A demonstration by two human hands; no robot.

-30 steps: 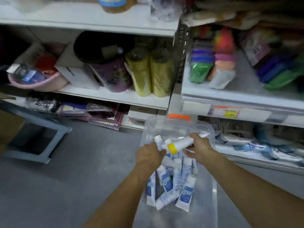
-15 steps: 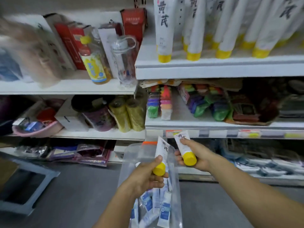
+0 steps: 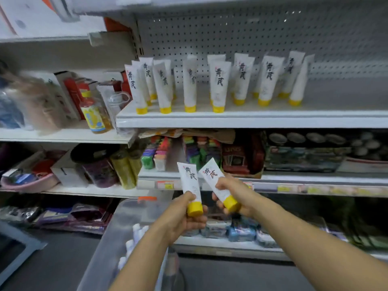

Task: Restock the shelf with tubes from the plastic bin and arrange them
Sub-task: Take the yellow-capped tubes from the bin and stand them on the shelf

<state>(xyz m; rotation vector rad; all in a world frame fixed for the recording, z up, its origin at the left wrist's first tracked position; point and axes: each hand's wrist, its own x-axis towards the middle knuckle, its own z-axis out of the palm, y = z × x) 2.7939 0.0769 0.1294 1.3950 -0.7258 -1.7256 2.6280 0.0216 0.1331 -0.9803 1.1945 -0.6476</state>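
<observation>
My left hand (image 3: 184, 217) grips a white tube with a yellow cap (image 3: 190, 181), held upright with the cap down. My right hand (image 3: 235, 198) grips a second white tube with a yellow cap (image 3: 214, 179), tilted to the left. Both tubes are in front of the middle shelf, above the clear plastic bin (image 3: 117, 234) on the floor, where more tubes (image 3: 134, 238) lie. On the white upper shelf (image 3: 252, 118) several matching tubes (image 3: 217, 85) stand cap-down in rows before a pegboard back.
Bottles and red boxes (image 3: 92, 108) crowd the left shelf beside the tubes. Colourful packs (image 3: 159, 154) and jars (image 3: 121, 169) fill the middle shelf. The upper shelf's right part (image 3: 346, 97) holds nothing. A grey step stool (image 3: 16, 253) stands at the lower left on the floor.
Both hands lifted a tube each out of the bin and raised them toward the shelves. My view swung up from the bin to the upper shelf with its tubes.
</observation>
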